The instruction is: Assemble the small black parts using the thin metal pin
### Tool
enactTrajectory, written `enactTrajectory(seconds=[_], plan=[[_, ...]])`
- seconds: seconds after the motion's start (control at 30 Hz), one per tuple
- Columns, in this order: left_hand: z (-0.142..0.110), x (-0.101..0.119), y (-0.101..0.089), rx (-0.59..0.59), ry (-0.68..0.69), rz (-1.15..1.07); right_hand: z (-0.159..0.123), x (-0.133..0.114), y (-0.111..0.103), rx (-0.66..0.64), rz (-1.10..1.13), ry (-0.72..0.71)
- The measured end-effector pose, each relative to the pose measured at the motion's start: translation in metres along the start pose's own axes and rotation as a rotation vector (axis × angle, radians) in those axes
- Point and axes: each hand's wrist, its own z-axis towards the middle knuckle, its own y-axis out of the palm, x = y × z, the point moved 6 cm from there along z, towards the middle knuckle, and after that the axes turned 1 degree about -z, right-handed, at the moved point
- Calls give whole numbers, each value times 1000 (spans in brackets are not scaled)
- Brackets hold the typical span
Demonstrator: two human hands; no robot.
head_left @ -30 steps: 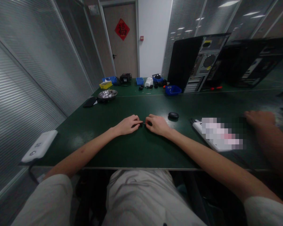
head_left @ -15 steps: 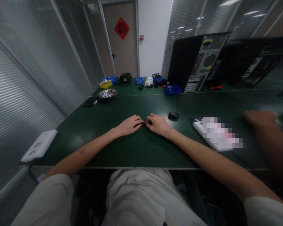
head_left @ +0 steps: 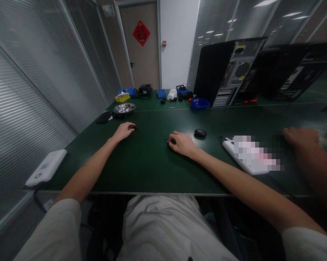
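My left hand [head_left: 124, 131] is closed over the table at left of centre, its fingertips pinching a small dark piece [head_left: 133, 127] whose kind I cannot make out. Nearer the middle, my right hand [head_left: 183, 144] rests on the tabletop, curled round a small dark object [head_left: 173, 141] with a thin pale tip [head_left: 166, 141] pointing left. Most of that object is hidden by the fingers. Just right of and behind my right hand lies a rounded black object [head_left: 200, 133], touched by neither hand.
The green table [head_left: 141, 170] holds a metal bowl [head_left: 124, 108], a dark flat item [head_left: 104, 117], and blue bins [head_left: 200, 104] along the back. Computer cases [head_left: 216, 72] stand back right. White devices [head_left: 46, 168] lie at both sides. Another person's hand [head_left: 301, 139] rests far right.
My left hand has moved away from my right hand, leftward and farther back, carrying the small dark piece. My right hand stays in place, and the thin pale tip now shows at its fingers.
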Motion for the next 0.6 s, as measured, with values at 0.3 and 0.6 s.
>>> enactTrajectory(seconds=[0.3, 0.6], plan=[[-44, -144, -58, 329, -577, 280, 1, 2, 4, 20, 14, 4], [-42, -140, -60, 423, -564, 244, 1, 3, 4, 32, 29, 0]])
